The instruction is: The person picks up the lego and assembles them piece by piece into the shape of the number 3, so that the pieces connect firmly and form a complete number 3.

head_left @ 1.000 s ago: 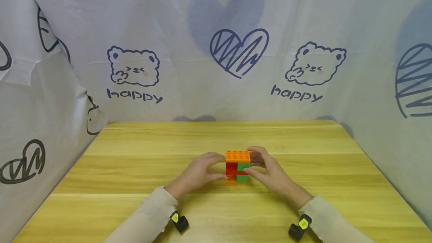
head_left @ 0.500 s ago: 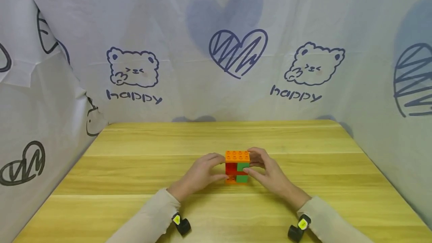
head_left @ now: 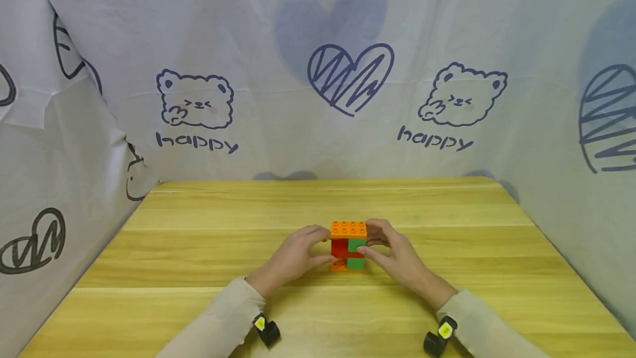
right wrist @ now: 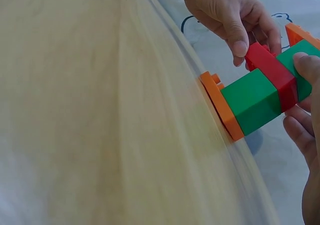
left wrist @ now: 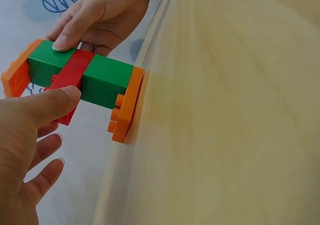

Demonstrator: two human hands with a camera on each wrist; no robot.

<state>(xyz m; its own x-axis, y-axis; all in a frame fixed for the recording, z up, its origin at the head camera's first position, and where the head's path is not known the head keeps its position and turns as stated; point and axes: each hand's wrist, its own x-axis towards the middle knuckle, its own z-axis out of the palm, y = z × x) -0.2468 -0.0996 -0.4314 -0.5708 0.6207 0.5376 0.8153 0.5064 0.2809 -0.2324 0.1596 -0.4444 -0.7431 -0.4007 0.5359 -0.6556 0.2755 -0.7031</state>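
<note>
A stack of toy building bricks (head_left: 349, 230) stands on the wooden table, in front of me. An orange plate (left wrist: 129, 105) forms its base and another orange plate (left wrist: 20, 70) its top. Between them, a red brick (right wrist: 274, 75) separates two green bricks (right wrist: 251, 100) and juts out to the left. My left hand (head_left: 293, 254) pinches the red brick's jutting end, its thumb on the near side. From the right, my right hand (head_left: 399, 254) grips the upper green brick with thumb and fingers. The far-side fingertips are partly hidden.
The light wooden table (head_left: 199, 220) reaches back to a white cloth backdrop (head_left: 278, 142) with printed bears and hearts. The cloth also hangs along both sides. A small black camera (head_left: 270, 333) sits on each wrist.
My left thumb has come slightly further over the stack's left edge. The stack and my right hand stay nearly still.
</note>
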